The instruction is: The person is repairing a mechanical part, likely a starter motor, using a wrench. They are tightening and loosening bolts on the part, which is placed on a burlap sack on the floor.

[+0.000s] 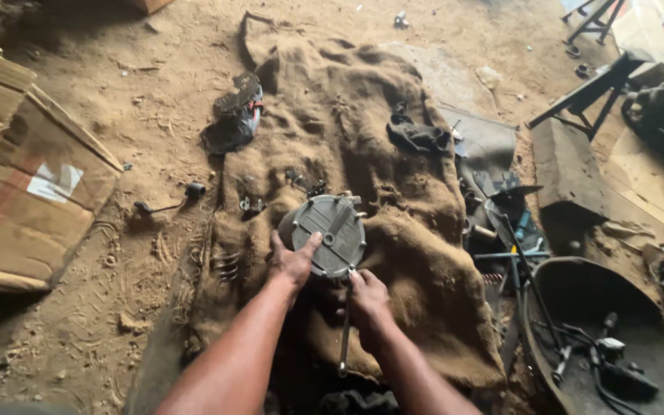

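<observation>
Two bare forearms reach up from the bottom of the view onto a brown burlap sack spread over the sandy floor. At their ends sits a round grey metal cover, a cast disc with ribs and a ring of bolts at its rim, lying near the middle of the sack.

It looks like a stiff, fairly heavy casting, probably oily, so it may be slippery on the flat face. The rim and the raised ribs seem the surest places to take hold of it.

The left hand rests against the lower left edge of the cover, thumb laid up on the face, fingers spread rather than closed, steadying it. The right hand is closed in a narrow grip around a long slim wrench, whose upper end meets the cover's lower rim, seemingly at a bolt; its lower end points back toward the person.

Small loose bolts and fittings lie on the sack just beyond the cover. A dark rag lies farther up the sack. Flattened cardboard is at the left, and a dark metal basin holding tools at the lower right.
</observation>
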